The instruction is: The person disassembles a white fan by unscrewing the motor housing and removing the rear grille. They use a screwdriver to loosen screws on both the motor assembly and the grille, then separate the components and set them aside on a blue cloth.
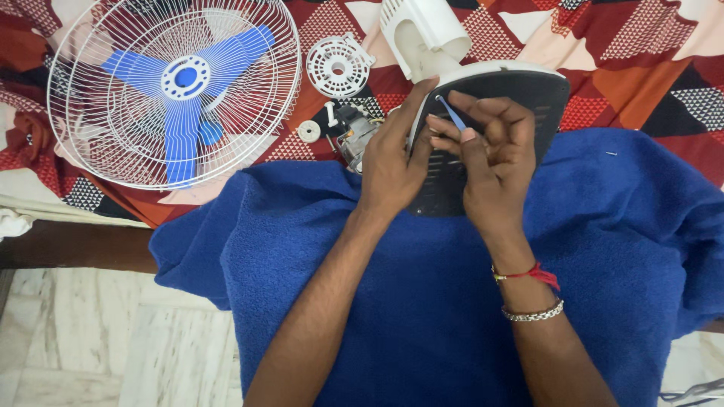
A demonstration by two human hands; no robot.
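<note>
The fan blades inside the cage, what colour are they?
Blue fan blades, clearest in the head view.

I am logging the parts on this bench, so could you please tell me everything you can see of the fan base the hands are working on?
The fan base is a rounded plastic piece, white at its rim, with a dark grey slotted underside turned up towards the camera. It lies tilted on the blue towel, and a white column rises from its far end. The left hand steadies its left edge. The right hand rests over the slots and pinches a thin blue tool in its fingers, tip against the underside.
</note>
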